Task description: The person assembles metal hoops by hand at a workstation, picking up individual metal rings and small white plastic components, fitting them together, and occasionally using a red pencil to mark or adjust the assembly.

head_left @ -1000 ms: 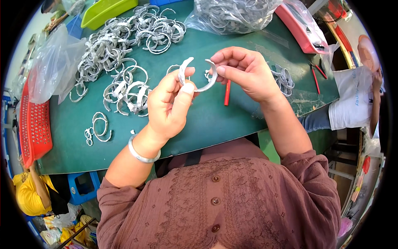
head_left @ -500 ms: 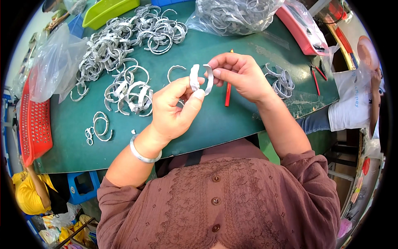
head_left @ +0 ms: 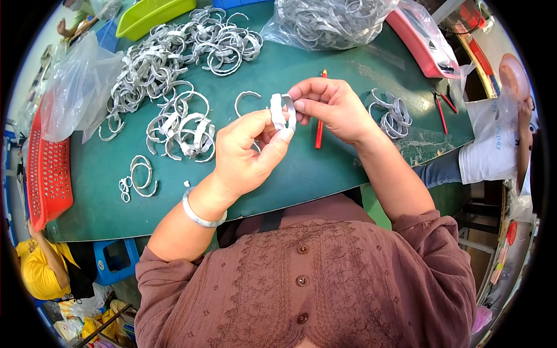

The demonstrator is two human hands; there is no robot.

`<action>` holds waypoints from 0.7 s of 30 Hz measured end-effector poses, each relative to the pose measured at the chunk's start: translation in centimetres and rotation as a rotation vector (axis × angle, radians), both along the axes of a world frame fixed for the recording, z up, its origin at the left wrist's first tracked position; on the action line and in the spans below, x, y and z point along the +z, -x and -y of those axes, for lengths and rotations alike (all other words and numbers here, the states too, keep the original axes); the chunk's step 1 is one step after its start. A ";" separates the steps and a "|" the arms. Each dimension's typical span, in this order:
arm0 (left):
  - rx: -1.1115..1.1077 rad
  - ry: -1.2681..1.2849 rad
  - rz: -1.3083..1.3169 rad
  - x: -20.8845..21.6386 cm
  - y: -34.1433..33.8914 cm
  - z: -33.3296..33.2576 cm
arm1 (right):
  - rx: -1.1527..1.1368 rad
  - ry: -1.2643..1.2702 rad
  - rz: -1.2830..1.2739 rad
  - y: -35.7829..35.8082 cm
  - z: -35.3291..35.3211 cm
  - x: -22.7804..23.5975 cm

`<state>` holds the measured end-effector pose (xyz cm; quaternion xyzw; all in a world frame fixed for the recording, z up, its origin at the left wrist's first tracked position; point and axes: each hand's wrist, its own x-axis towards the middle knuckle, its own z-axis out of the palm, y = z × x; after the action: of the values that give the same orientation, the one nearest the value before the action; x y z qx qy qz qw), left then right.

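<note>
Above the green table, my left hand (head_left: 246, 148) pinches a pale grey cuff bangle (head_left: 278, 111) between thumb and fingers. My right hand (head_left: 333, 107) is closed, with thumb and forefinger on a curved grey band (head_left: 290, 110) right beside it. Whether these are two sides of one bangle or two separate bangles I cannot tell. Behind my left hand lies another open bangle (head_left: 246, 95), partly hidden. A red pencil-like stick (head_left: 319, 133) rests on the table below my right hand.
A big heap of grey bangles (head_left: 151, 64) covers the far left, with smaller groups (head_left: 183, 130) nearer and more bangles (head_left: 397, 116) at right. A filled plastic bag (head_left: 331, 23), pink basket (head_left: 423, 46), red-handled pliers (head_left: 442, 113), red basket (head_left: 49, 174) and green tray (head_left: 151, 17) surround them.
My left hand has shifted slightly right and the pale bangle with it. The gap between it and the band at my right fingers has closed; they now appear to touch at the top.
</note>
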<state>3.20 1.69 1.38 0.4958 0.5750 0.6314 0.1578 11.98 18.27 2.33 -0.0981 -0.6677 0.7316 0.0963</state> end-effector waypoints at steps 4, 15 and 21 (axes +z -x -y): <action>0.002 -0.003 -0.002 -0.1 0.0 0.0 | 0.002 0.003 0.005 0.0 -0.1 0.0; 0.040 0.057 0.437 -0.2 0.6 -0.1 | -0.028 0.122 0.024 -0.3 -0.7 0.3; 0.070 0.068 0.548 -0.4 0.9 -0.4 | -0.009 0.152 0.008 -0.6 -0.6 1.0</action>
<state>2.31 2.09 1.03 0.2806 0.5484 0.7274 0.3023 12.61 18.91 3.35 -0.1110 -0.6101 0.7794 0.0890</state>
